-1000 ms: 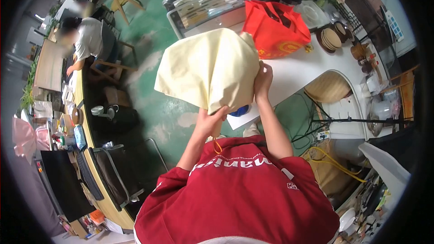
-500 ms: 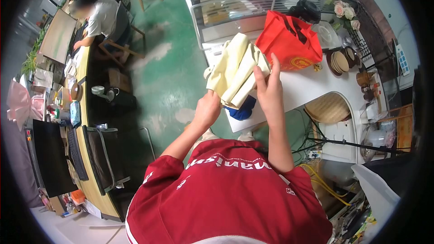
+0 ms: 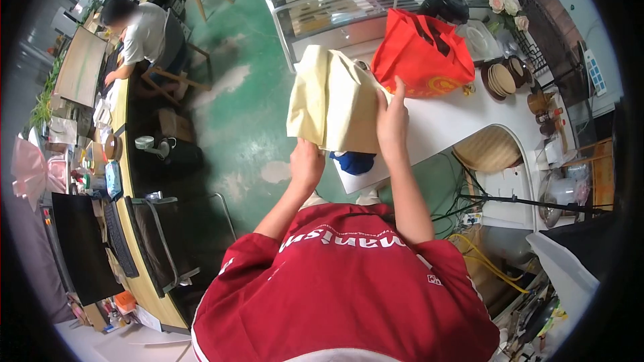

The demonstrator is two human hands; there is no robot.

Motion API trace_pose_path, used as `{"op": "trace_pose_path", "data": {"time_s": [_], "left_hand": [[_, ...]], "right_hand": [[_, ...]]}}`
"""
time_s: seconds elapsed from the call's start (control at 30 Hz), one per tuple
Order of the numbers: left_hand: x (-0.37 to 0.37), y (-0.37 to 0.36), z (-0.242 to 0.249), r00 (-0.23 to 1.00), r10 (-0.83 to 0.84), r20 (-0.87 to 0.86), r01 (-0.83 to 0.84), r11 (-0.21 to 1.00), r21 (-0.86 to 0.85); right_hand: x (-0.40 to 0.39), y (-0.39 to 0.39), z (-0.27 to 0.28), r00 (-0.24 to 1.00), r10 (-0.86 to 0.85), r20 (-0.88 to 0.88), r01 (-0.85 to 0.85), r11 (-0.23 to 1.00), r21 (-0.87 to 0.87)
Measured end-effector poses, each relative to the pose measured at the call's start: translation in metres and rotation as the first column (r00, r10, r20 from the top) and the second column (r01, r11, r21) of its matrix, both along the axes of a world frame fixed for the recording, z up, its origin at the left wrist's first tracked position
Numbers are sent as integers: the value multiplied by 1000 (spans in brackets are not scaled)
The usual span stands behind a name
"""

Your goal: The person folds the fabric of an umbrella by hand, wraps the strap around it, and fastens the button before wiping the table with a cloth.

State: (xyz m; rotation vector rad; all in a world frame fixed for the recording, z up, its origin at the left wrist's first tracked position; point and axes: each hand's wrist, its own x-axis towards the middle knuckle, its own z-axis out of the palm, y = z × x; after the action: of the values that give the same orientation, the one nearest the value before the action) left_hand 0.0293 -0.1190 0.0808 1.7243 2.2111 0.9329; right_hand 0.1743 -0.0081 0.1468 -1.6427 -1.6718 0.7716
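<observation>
A pale yellow cloth (image 3: 335, 104), folded in loose layers, is held up between my two hands over the corner of the white desk (image 3: 436, 124). My left hand (image 3: 307, 164) is closed on its lower left edge. At its right edge, my right hand (image 3: 393, 124) grips the cloth, thumb side toward it and one finger pointing up. Under the cloth a dark blue cloth (image 3: 354, 162) lies at the desk corner, partly covered. A red bag (image 3: 424, 57) with handles stands on the desk just beyond my right hand.
Round wooden coasters (image 3: 500, 80), a clear plastic container (image 3: 479, 41) and flowers (image 3: 504, 4) are on the desk's right part. A low partition (image 3: 342, 10) runs along its back. Another person (image 3: 144, 33) sits at the left desk. A black tripod leg (image 3: 523, 200) crosses at right.
The yellow cloth has been spread wider and flatter and shifted slightly left. My left hand has moved a little down and left, and my right hand slightly left. The seated person's head has turned down.
</observation>
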Motion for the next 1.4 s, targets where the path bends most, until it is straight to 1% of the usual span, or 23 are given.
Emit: {"op": "trace_pose_path", "data": {"time_s": [0.07,0.13,0.23,0.27,0.33,0.37,0.6,0.67,0.7,0.77,0.8,0.87,0.9,0.93,1.0,1.03,1.13,1.17,1.2,1.23,1.27,1.33,1.4], "left_hand": [[5,3,1,963,47,266,-54,998,21],[-3,5,-11,874,-148,463,134,989,63],[22,-1,-1,553,-12,833,-19,999,27],[25,-3,3,554,-11,832,-15,1000,24],[28,-5,9,323,34,946,144,986,-85],[35,-7,10,203,21,979,73,997,-36],[38,-16,35,282,-72,957,120,992,40],[36,-17,32,-110,-60,992,56,996,66],[36,-17,34,-110,-61,992,51,996,66],[36,-14,41,205,80,975,35,995,-89],[36,-12,35,200,83,976,21,996,-90],[33,-3,8,690,71,720,-129,991,26],[27,2,6,840,-35,542,-103,970,222],[21,4,4,838,-22,545,-121,967,225],[10,5,5,987,7,161,-36,983,180],[4,6,2,995,-6,100,-2,997,80],[-4,9,-4,997,13,75,-22,992,121],[-14,10,-22,999,-32,-27,34,996,77],[-19,12,-19,999,-32,-26,34,996,78],[-24,16,-17,987,-56,-151,72,992,102],[-28,19,-14,959,-74,-274,111,986,121],[-39,25,-8,942,-114,-317,153,983,100],[-46,31,-5,883,-132,-451,168,985,39]], "right_hand": [[0,10,-25,997,-29,-72,46,966,254],[2,7,-30,985,-39,-169,82,963,256],[3,4,-45,928,2,-373,147,918,369],[3,6,-50,927,-3,-374,150,918,366],[1,7,-52,938,-53,-341,183,914,361],[0,7,-52,938,-59,-342,189,913,361],[-8,1,-41,952,-37,-304,151,920,362],[-8,0,-39,957,-25,-289,126,933,337],[-7,0,-41,957,-20,-288,121,934,337],[-4,0,-49,958,-12,-286,106,943,315],[-2,0,-52,959,1,-282,91,945,315],[5,-2,-60,994,-106,-36,110,983,149],[5,-3,-56,995,-55,-84,75,964,256],[3,-5,-52,996,-38,-81,57,964,261],[-2,-13,-31,956,126,-267,-65,972,227],[-10,-21,-4,881,171,-441,-131,984,121],[-30,-35,21,776,166,-609,-148,986,80],[-30,-34,21,776,167,-608,-148,986,82],[-32,-31,21,835,225,-503,-224,972,64],[-32,-28,20,875,287,-390,-297,954,37],[-33,-27,19,875,289,-388,-298,954,38],[-34,-21,13,936,183,-300,-225,968,-113],[-32,-4,-19,895,178,-409,-248,960,-126]]}}
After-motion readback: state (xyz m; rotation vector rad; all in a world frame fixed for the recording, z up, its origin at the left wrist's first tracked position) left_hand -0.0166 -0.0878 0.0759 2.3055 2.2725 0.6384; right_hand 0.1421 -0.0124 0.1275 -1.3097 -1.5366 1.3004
